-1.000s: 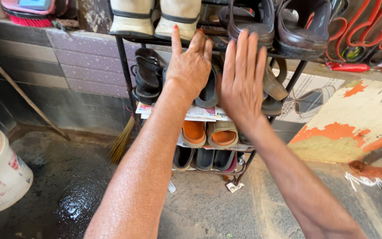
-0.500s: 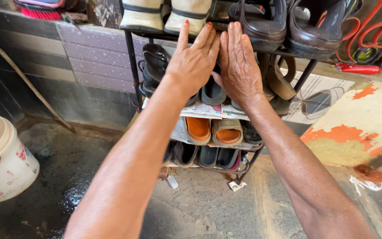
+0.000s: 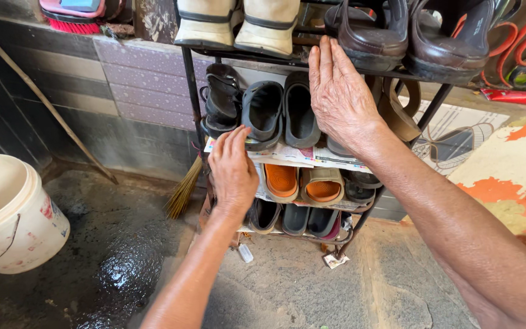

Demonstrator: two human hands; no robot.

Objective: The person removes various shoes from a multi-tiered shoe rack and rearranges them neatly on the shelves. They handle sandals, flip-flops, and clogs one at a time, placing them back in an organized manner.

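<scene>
Neither hand is gripping anything. Left hand (image 3: 234,173) is hovering palm-down with fingers loosely together and slightly curled, in front of the rack's (image 3: 191,97) left post, at the level of the paper liner (image 3: 287,155) on the middle shelf; whether the fingertips are touching the paper or the grey slippers (image 3: 280,113) above it cannot be told. Right hand (image 3: 341,97) is held flat and open, fingers straight and close together, in front of the middle shelf, fingertips reaching up toward the brown sandals (image 3: 412,33) on the top shelf; contact there is not clear either.

Surroundings: orange-lined shoes (image 3: 302,184) are sitting on the shelf just below the left hand, dark shoes on the bottom shelf. Black sandals (image 3: 221,100) are hanging at the rack's left edge. Broom (image 3: 185,192) is leaning beside the rack, bucket (image 3: 10,216) standing well to the left on wet floor (image 3: 108,262).

Risks, as judged: the rack is crowded, so a careless sweep of either hand could be knocking a slipper off onto the wet floor. The loose paper liner could be sliding or tearing if dragged. Wet ground underfoot looks slippery.
</scene>
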